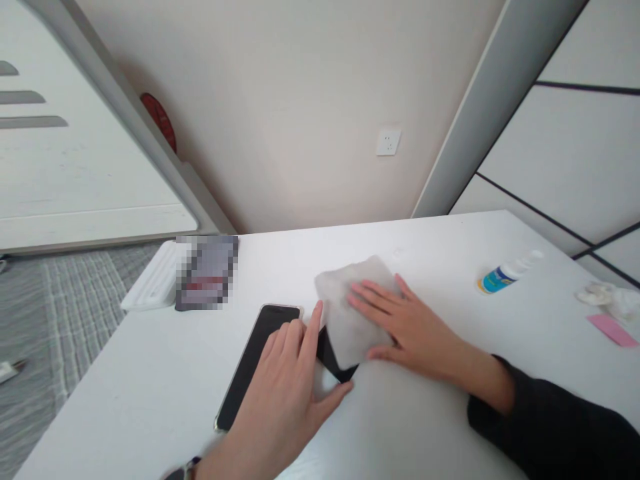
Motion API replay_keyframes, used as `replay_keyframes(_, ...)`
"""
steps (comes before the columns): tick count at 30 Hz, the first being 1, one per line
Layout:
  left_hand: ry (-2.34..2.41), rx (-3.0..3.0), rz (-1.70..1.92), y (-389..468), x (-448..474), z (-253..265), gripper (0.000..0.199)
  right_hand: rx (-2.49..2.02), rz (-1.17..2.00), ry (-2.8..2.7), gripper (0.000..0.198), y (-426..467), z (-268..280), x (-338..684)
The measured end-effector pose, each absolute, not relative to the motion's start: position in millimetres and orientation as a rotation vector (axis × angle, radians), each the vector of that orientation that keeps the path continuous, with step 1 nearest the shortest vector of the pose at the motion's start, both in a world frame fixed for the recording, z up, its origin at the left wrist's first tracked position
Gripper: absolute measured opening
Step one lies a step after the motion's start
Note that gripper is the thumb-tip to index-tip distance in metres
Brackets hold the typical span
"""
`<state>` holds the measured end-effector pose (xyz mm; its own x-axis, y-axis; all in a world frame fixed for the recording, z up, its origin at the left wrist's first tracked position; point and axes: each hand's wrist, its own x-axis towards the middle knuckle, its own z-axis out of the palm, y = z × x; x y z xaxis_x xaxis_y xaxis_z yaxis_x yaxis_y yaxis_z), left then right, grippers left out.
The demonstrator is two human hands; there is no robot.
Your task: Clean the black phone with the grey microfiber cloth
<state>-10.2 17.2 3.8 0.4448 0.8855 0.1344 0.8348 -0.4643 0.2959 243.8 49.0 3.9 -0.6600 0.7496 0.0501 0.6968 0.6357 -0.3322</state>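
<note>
Thin pale-grey square cloth point(345, 300): over flat black piece point(330, 357) on white table point(410, 427).
Right hand point(405, 327): spread flat atop cloth, seemingly pressing.
Left hand point(287, 373): at piece's edge, grip unclear from here.
Next press: calls for steady piece.

Soft, Even Brightness

Diffuse light leaves faint shadows on the smooth white tabletop point(150, 387). The thin, pale grey square cloth point(345, 333) is slightly blurred; coarse pixels mask a dark rectangular object point(207, 273); wide-angle distortion slants the outer lines.
</note>
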Motion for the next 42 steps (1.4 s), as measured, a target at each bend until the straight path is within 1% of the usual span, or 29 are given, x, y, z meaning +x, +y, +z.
replay_keyframes(2,1.52,2.517,0.407,18,-10,4,0.11,-1.272,0.387,-2.616,0.098,47,3,249)
replay_keyframes(4,1.51,2.533,0.403,18,-9,5,0.115,-1.104,0.49,-2.68,0.106,39,4,248)
replay_keyframes(5,1.5,2.541,0.402,17,-9,5,0.117,-0.982,0.567,-2.73,0.107,35,4,246)
replay_keyframes(7,1.486,2.547,0.395,17,-10,6,0.122,-0.833,0.66,-2.792,0.101,31,5,245)
replay_keyframes(8,1.488,2.541,0.393,17,-10,6,0.122,-0.869,0.635,-2.792,0.097,32,5,246)
replay_keyframes(10,1.509,2.52,0.391,17,-10,7,0.117,-1.092,0.479,-2.725,0.095,36,3,250)
replay_keyframes(12,1.525,2.507,0.392,16,-10,6,0.113,-1.225,0.363,-2.665,0.102,36,3,250)
replay_keyframes(13,1.521,2.508,0.389,16,-10,6,0.115,-1.192,0.375,-2.685,0.106,35,2,249)
replay_keyframes(15,1.504,2.516,0.385,16,-9,6,0.123,-0.988,0.501,-2.791,0.109,30,3,244)
replay_keyframes(17,1.493,2.522,0.384,16,-9,6,0.129,-0.877,0.58,-2.848,0.104,28,3,242)
replay_keyframes(19,1.509,2.514,0.386,16,-9,7,0.124,-1.047,0.49,-2.789,0.099,31,2,244)
replay_keyframes(21,1.535,2.505,0.384,17,-8,7,0.115,-1.261,0.347,-2.677,0.102,33,1,248)
replay_keyframes(22,1.541,2.507,0.383,17,-8,7,0.112,-1.272,0.326,-2.66,0.105,32,0,248)
replay_keyframes(24,1.521,2.527,0.378,16,-8,6,0.115,-1.089,0.423,-2.733,0.109,28,0,245)
replay_keyframes(26,1.493,2.542,0.378,16,-8,6,0.122,-0.881,0.543,-2.802,0.106,27,1,242)
replay_keyframes(27,1.488,2.54,0.379,16,-8,6,0.122,-0.88,0.543,-2.799,0.103,29,1,243)
replay_keyframes(29,1.505,2.524,0.389,16,-9,6,0.117,-1.091,0.412,-2.714,0.097,34,-1,247)
replay_keyframes(31,1.52,2.513,0.4,16,-8,5,0.112,-1.287,0.267,-2.608,0.1,38,-2,249)
replay_keyframes(33,1.516,2.518,0.408,17,-8,5,0.111,-1.223,0.294,-2.644,0.107,34,-1,245)
replay_keyframes(35,1.5,2.527,0.408,16,-9,5,0.113,-0.987,0.429,-2.757,0.11,27,0,237)
replay_keyframes(37,1.496,2.529,0.404,16,-9,5,0.113,-0.896,0.471,-2.801,0.104,27,1,233)
replay_keyframes(39,1.513,2.525,0.398,16,-9,6,0.112,-1.07,0.368,-2.736,0.096,36,-1,239)
replay_keyframes(42,1.531,2.522,0.382,15,-8,7,0.109,-1.347,0.212,-2.585,0.078,58,-7,261)
